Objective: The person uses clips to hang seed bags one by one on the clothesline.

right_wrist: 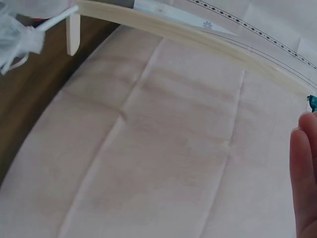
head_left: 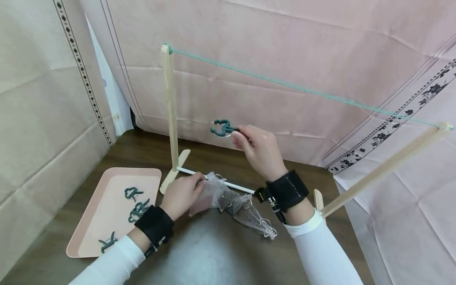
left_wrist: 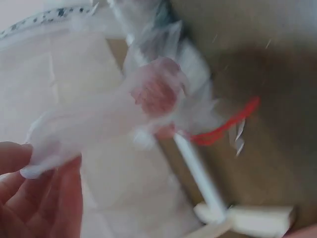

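My left hand (head_left: 181, 196) is at the white rod low on the wooden stand, holding a sheer drawstring pouch (head_left: 201, 202). In the left wrist view, the thumb and fingers pinch one end of the pouch (left_wrist: 94, 121); something reddish shows through the mesh, and a red ribbon hangs beside it. Higher up, my right hand (head_left: 261, 152) grips a dark green plastic clip (head_left: 228, 129) by its handles, below the green string (head_left: 270, 80). Only a bit of that clip (right_wrist: 312, 102) shows in the right wrist view. More sheer pouches (head_left: 251, 217) lie bunched to the right of my left hand.
A pink tray (head_left: 107, 198) at the left holds several green clips (head_left: 132, 192). Two wooden posts, a left post (head_left: 170, 107) and a right post (head_left: 388, 170), carry the string. The white rod (head_left: 238, 187) runs low between them. Pale cloth hangs behind and at both sides.
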A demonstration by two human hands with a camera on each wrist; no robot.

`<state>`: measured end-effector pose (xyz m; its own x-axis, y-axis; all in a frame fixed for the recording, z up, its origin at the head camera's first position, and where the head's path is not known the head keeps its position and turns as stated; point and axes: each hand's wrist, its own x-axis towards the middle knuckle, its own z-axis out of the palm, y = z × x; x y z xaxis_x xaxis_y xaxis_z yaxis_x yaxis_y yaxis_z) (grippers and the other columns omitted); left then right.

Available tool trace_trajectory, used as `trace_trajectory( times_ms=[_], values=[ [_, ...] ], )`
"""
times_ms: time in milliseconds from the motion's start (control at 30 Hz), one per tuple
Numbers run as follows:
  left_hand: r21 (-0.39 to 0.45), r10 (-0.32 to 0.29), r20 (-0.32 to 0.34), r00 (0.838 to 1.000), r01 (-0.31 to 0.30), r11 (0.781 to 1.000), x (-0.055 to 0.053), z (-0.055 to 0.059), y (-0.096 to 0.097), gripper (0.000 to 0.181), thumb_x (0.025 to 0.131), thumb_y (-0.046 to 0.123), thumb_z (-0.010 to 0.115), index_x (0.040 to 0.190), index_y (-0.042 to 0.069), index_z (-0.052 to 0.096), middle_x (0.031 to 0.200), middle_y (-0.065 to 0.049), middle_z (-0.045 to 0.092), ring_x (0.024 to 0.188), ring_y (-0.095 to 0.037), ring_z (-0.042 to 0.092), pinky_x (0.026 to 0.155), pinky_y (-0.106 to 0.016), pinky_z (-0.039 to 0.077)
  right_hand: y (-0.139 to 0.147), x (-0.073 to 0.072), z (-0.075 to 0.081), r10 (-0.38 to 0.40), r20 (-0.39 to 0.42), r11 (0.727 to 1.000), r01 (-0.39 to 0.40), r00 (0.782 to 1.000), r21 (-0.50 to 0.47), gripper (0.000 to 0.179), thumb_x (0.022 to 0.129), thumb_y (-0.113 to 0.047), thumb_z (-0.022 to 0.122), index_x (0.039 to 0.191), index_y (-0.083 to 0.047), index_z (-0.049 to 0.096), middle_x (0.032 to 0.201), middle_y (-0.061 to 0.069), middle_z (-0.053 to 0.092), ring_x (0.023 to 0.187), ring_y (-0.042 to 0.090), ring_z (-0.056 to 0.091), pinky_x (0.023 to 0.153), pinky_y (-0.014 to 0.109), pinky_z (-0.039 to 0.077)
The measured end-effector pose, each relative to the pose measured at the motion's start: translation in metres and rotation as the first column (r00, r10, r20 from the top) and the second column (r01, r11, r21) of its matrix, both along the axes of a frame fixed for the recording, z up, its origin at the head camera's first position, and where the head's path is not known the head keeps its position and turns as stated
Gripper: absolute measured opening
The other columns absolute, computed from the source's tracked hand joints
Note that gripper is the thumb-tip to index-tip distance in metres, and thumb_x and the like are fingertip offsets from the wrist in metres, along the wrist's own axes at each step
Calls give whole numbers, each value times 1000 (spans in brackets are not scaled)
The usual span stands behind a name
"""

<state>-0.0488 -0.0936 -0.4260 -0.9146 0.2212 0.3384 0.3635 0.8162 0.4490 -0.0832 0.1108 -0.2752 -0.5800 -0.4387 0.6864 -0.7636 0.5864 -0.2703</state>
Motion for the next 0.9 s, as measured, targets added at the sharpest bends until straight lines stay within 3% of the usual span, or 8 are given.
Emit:
trace_trajectory(
  times_ms=[200,367,600,833,900],
  values=[
    [-14,17,-183,983,-19,1000,-17,45,-23,8,84,24,62,90,18,65,80,5,61,67,-12,55,52,-31,44,-18,-17,25,7,-34,998,-5,999,57,23,91,-26,51,83,-9,64,70,-4,60,65,6,58,63,25,45],
    [-60,12,-307,952,-32,998,-33,79,-40,9,83,22,63,86,14,66,81,2,58,74,-16,50,56,-32,44,-29,-24,46,-17,-62,993,24,998,113,28,92,-31,48,84,-9,64,70,-3,60,64,8,57,61,26,44],
    [-112,24,-470,882,-86,990,-57,121,-59,12,83,21,64,86,9,64,85,-5,42,76,-20,38,53,-30,36,-40,-33,74,-17,-115,983,38,993,180,29,91,-31,48,78,-9,61,66,-1,59,61,10,54,57,26,40],
    [-198,-28,-591,806,-111,974,-74,165,-64,13,85,21,60,86,7,60,101,-13,42,89,-29,35,67,-36,33,-49,-43,94,-46,-111,975,69,993,212,29,92,-29,47,77,-8,61,65,-1,58,60,10,53,57,25,40],
    [-215,-44,-610,791,-112,970,-76,179,-63,13,86,20,60,86,7,59,105,-15,40,95,-31,35,70,-38,33,-50,-46,98,-68,-108,970,91,992,223,29,92,-29,47,76,-8,60,66,-1,58,61,11,53,57,25,39]
  ],
)
